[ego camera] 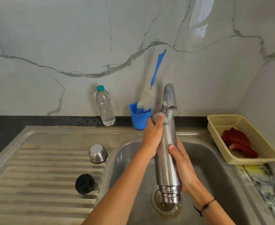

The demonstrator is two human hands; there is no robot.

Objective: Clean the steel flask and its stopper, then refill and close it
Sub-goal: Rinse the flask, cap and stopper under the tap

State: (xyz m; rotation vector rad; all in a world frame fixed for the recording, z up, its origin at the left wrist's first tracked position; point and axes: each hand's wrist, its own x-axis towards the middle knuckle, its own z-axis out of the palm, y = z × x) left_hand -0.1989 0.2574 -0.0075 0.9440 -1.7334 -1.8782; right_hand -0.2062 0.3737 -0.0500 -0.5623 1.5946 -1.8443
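The steel flask (pixel 166 158) is held upside down over the sink basin (pixel 214 159), its threaded mouth pointing at the drain (pixel 166 207). Its base sits under the tap (pixel 170 98), and water runs onto it. My left hand (pixel 152 137) wraps the upper part of the flask near the base. My right hand (pixel 183 166) grips the flask's middle from the right. The black stopper (pixel 84 183) lies on the ridged drainboard (pixel 36 176). The steel cup lid (pixel 98 153) stands upside down beyond it.
A clear water bottle (pixel 105 106) with a teal cap stands against the wall. A blue cup (pixel 140 116) holds a blue-handled bottle brush (pixel 151 88). A beige basket (pixel 231 158) with a red cloth (pixel 239 142) sits on the right counter.
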